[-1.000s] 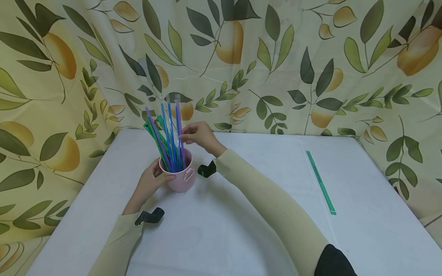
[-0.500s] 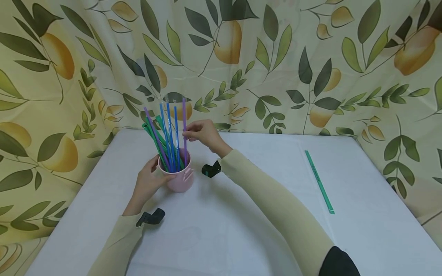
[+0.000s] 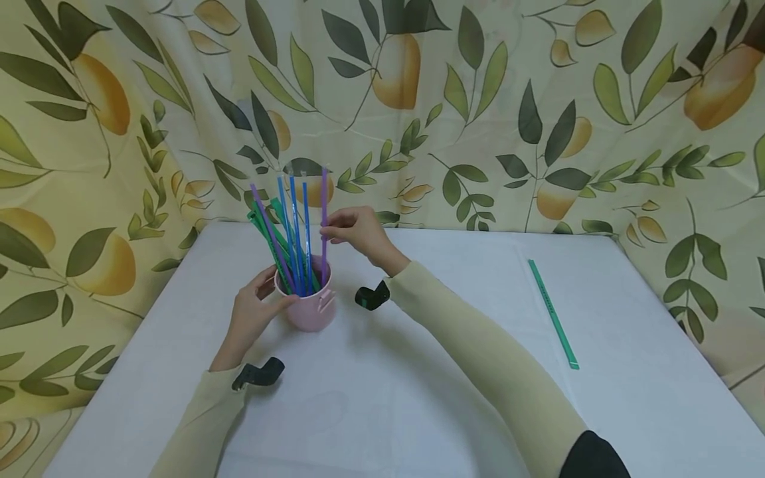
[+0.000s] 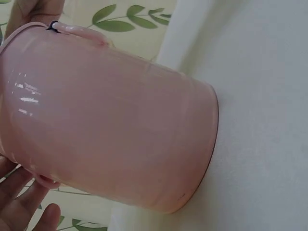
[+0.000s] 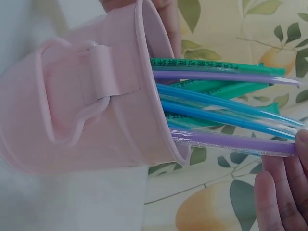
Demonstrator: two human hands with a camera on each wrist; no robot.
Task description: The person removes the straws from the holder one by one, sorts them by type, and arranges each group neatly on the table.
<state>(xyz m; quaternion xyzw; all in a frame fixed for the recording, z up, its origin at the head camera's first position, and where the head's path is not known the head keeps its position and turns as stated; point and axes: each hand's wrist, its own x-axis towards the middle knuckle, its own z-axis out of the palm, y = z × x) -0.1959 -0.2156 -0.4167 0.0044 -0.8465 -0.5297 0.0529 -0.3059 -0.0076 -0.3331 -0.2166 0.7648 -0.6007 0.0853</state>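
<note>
A pink bucket-shaped cup stands upright on the table, with wrapped green, blue and purple drinking straws rising from it. My left hand holds the cup's left side near the rim, its thumb toward the front. In the left wrist view several fingers show beside a small handle. My right hand pinches a purple straw in a clear wrapper above the cup's right edge. That straw's lower end is still inside the cup. A heart-shaped handle shows on the cup in the right wrist view.
One green wrapped straw lies by itself on the right part of the white-covered table. A leaf-and-fruit patterned cloth hangs behind and at the left. Black wrist devices sit on both sleeves.
The right hand has drawn the purple straw rightward, apart from the blue ones, and it stands more upright. The left hand stays at the cup. The lone green straw has not moved.
</note>
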